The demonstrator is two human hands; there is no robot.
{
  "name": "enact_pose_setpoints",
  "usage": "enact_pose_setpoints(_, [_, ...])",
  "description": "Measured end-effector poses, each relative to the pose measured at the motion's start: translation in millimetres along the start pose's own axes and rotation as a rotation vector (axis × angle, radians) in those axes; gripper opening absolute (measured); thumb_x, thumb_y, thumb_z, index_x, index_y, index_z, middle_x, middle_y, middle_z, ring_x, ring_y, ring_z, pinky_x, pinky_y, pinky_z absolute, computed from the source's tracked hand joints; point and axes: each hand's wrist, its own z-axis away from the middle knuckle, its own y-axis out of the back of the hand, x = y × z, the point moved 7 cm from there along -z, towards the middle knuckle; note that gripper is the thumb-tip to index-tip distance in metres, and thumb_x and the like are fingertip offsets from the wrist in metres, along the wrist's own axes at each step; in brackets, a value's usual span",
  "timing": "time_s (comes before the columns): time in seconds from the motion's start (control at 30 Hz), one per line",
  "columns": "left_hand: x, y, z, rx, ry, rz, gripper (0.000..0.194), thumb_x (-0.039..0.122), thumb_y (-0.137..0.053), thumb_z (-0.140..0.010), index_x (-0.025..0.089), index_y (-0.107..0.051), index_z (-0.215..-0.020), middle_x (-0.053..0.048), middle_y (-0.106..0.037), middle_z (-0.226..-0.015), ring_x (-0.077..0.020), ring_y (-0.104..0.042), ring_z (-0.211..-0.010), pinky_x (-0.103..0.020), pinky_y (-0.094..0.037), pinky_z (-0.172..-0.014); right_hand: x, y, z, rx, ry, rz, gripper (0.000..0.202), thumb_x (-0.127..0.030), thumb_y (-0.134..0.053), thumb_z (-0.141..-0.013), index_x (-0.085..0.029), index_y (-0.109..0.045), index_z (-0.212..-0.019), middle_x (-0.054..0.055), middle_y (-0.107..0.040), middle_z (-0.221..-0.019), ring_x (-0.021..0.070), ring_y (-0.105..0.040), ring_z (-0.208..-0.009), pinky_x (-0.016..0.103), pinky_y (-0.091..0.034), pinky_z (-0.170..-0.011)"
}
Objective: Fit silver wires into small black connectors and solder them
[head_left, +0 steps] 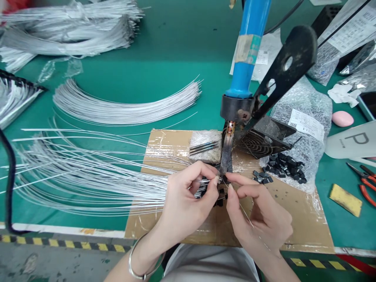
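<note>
Pinching a thin wire (205, 181) at its end, the left hand (188, 196) is holding it under the soldering iron (227, 154) tip. The right hand (258, 213) is feeding fine solder (245, 213), fingers closed on it. Both strands are looking light, springy and easily kinked; gripping near the tip is steadying them best.

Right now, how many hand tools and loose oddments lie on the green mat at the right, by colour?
Orange-handled pliers: 1
Yellow sponge: 1
Pink oval: 1
Total: 3
</note>
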Motion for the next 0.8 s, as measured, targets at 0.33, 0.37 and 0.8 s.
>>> enact_pose_setpoints(0.33, [-2.1,0.6,0.7,-0.001,-0.002,-0.016,0.014,0.015,-0.065,-0.087,0.02,-0.063,-0.074,-0.003,-0.074,-0.079,-0.0151,-0.068,-0.069,-0.022,-0.048,-0.055,-0.5,0.7,-1.1,0.011,0.011,0.002,0.019,-0.009,-0.073,-0.094,-0.023,-0.063,-0.088,0.004,-0.087,-0.106,0.0169,-0.084,-0.078,0.024,-0.07,-0.076])
enact_pose_setpoints(0.37, [-2.6,0.3,0.5,-0.001,0.002,-0.018,0.014,0.015,-0.064,-0.087,0.02,-0.063,-0.073,-0.003,-0.074,-0.078,-0.015,-0.067,-0.068,-0.022,-0.048,-0.054,-0.1,0.9,-1.3,0.016,0.013,0.005,0.019,-0.009,-0.073,-0.094,-0.023,-0.063,-0.088,0.004,-0.087,-0.106,0.0162,-0.084,-0.078,0.023,-0.07,-0.076])
enact_pose_setpoints(0.8, [-1.1,-0.6,0.1,-0.006,-0.022,-0.014,0.015,0.016,-0.064,-0.087,0.02,-0.063,-0.074,-0.001,-0.073,-0.076,-0.0139,-0.065,-0.065,-0.022,-0.045,-0.051,-2.0,0.9,-1.8,0.029,0.032,0.013,0.018,-0.007,-0.074,-0.094,-0.021,-0.064,-0.088,0.003,-0.087,-0.105,0.0134,-0.084,-0.08,0.019,-0.068,-0.08])
